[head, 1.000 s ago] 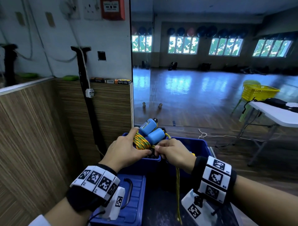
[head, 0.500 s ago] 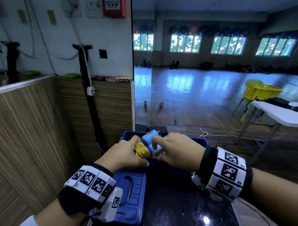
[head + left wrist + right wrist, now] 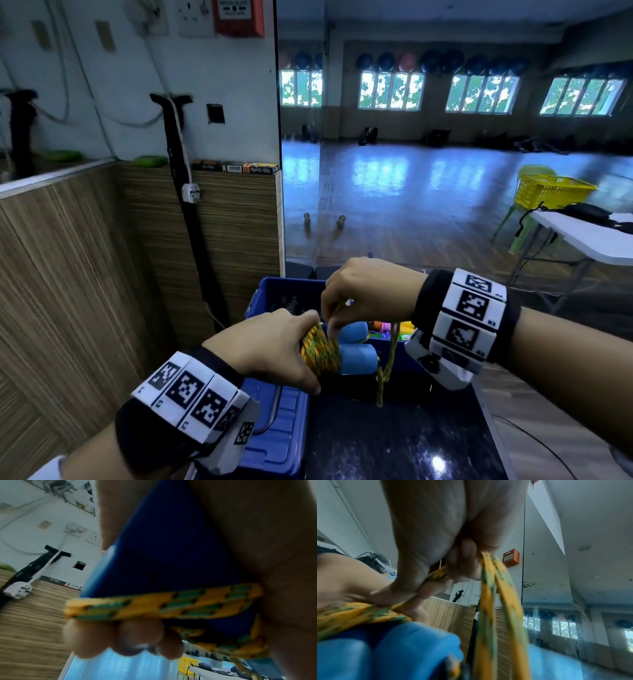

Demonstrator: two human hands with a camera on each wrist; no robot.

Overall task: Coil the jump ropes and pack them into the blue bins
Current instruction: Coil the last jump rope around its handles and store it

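Observation:
A jump rope (image 3: 320, 349) with yellow-green cord wound round its two light-blue handles (image 3: 356, 358) hangs over the near edge of the open blue bin (image 3: 270, 296). My left hand (image 3: 274, 349) grips the wound end of the bundle; in the left wrist view its fingers (image 3: 137, 639) curl over the cord (image 3: 164, 601) and handles. My right hand (image 3: 363, 294) is above the bundle and pinches the cord (image 3: 488, 574) between thumb and fingers. A doubled loose loop (image 3: 388, 363) hangs from it toward the black surface. Other coloured ropes (image 3: 387, 327) lie in the bin.
A blue bin lid (image 3: 279, 421) lies at the near left beside a black glossy surface (image 3: 394, 442). Wood-panelled walls stand at the left, with a black pole (image 3: 191, 205) leaning in the corner. A mirror is behind the bin. A white table (image 3: 589, 236) and yellow basket (image 3: 551, 192) are at the right.
The bundle came down and toward me from above the bin. My right hand rose from beside the handles and pulled the cord up over the bundle, leaving a short hanging loop.

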